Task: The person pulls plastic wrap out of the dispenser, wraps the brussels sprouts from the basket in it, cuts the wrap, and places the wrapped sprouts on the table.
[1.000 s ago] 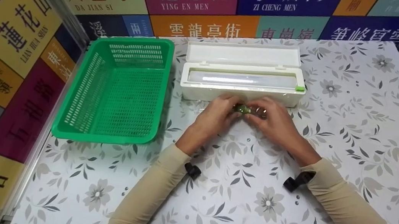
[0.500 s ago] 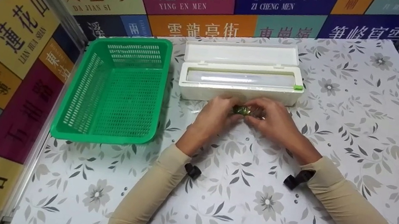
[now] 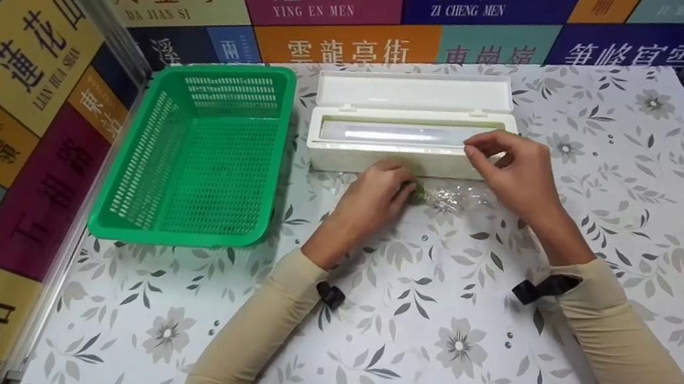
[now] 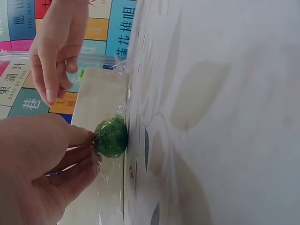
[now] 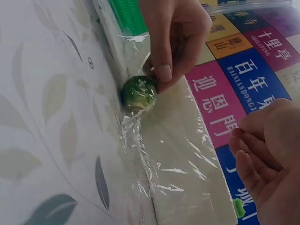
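Observation:
My left hand (image 3: pixel 375 193) pinches a small round green vegetable (image 4: pixel 111 136) between thumb and fingers, low against the front of a white cling film box (image 3: pixel 346 161). Clear cling film (image 3: pixel 447 197) lies over the vegetable and spreads crinkled to its right along the box. Above the box's right end hangs my right hand (image 3: pixel 519 176), its fingers loosely bent, with nothing visible between them. The box's lid (image 3: pixel 414 92) stands open, showing the film roll (image 3: pixel 389 135). A green slider (image 5: pixel 239 207) sits at the box's right end, hidden by my right hand in the head view.
A green plastic basket (image 3: pixel 177 240) stands left of the box on a table covered with a flower-patterned cloth (image 3: pixel 397 371). Panels with printed place names (image 3: pixel 341 46) wall off the back and both sides.
My right hand has left the vegetable and moved right and up over the box's right end, uncovering the crinkled film. My left hand keeps its place on the vegetable.

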The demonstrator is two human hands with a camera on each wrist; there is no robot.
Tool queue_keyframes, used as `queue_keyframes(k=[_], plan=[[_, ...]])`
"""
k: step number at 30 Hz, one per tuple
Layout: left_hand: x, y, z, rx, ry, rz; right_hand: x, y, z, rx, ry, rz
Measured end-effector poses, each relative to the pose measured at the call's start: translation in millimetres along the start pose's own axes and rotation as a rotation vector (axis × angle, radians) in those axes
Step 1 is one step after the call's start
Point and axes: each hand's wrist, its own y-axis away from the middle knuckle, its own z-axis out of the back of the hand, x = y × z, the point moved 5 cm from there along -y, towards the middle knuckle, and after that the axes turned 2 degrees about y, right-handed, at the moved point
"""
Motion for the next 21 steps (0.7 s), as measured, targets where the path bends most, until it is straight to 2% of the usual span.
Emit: queue_keyframes(k=[4, 9, 12, 16, 21], plan=[[0.2, 0.4, 1.1, -0.007, 0.026, 0.009, -12.9, -6.3, 16.8, -0.122, -0.030, -0.036], [-0.9, 0.3, 6.7, -0.033, 0.040, 0.010, -29.5, -11.1, 27.7, -0.181, -0.019, -0.052], [-2.5, -1.1, 12.2, -0.073, 0.041, -0.006, -37.9, -12.9, 30.0, -0.133, -0.008, -0.055], [-6.5, -3.9, 19.0, -0.127, 0.060, -0.048, -52.1, -13.1, 29.3, -0.002, -0.034, -0.088], [-18.1, -11.4, 20.4, -0.140, 0.092, -0.109, -70.8, -9.4, 28.1, 0.118, -0.073, -0.134]])
